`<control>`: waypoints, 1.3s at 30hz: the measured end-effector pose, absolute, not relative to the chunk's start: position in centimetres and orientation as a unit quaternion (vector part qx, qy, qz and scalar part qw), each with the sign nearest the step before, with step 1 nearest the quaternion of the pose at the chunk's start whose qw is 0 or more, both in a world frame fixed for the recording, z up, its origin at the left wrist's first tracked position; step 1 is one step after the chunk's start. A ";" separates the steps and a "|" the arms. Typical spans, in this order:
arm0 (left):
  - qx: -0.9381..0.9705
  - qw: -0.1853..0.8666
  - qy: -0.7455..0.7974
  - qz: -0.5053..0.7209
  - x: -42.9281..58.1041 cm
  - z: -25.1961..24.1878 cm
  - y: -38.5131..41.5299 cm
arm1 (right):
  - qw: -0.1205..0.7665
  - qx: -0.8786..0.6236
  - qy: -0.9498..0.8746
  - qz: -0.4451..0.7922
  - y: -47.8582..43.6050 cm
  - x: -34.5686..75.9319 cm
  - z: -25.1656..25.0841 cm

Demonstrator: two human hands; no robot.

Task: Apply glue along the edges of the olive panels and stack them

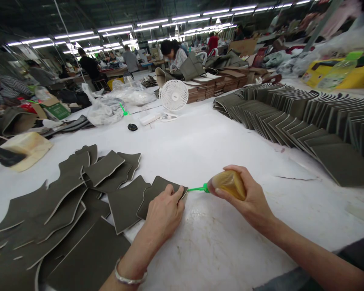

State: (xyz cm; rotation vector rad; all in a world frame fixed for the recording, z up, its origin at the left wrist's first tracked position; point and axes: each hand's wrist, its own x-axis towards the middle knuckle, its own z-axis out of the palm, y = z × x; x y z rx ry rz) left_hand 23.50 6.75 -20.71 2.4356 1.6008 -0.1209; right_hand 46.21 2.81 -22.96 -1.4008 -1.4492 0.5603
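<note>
In the head view, my right hand [251, 198] is closed round a squeeze bottle [230, 182] of amber liquid. The bottle is tipped onto its side, and its thin green nozzle [197, 188] points left. The nozzle's tip meets the right-hand edge of a dark olive leather-like piece [157, 193]. My left hand [166, 210] grips that piece near the same edge, index finger on top and the other fingers bent; its underside contact is hidden. Similar loose cut pieces [69, 202] lie overlapping on the left.
Fanned rows of folded dark panels [291, 125] fill the right side of the white table [218, 141]. A small white fan [173, 96], a black lid-like object [132, 127] and plastic bags [104, 111] stand farther back. A stained cream container [28, 149] is at left. Several people work beyond.
</note>
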 end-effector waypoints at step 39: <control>0.833 0.179 0.523 -0.017 22.5 -20.4 7.0 | 0.473 -0.556 -0.573 0.374 1.6 45.5 -23.9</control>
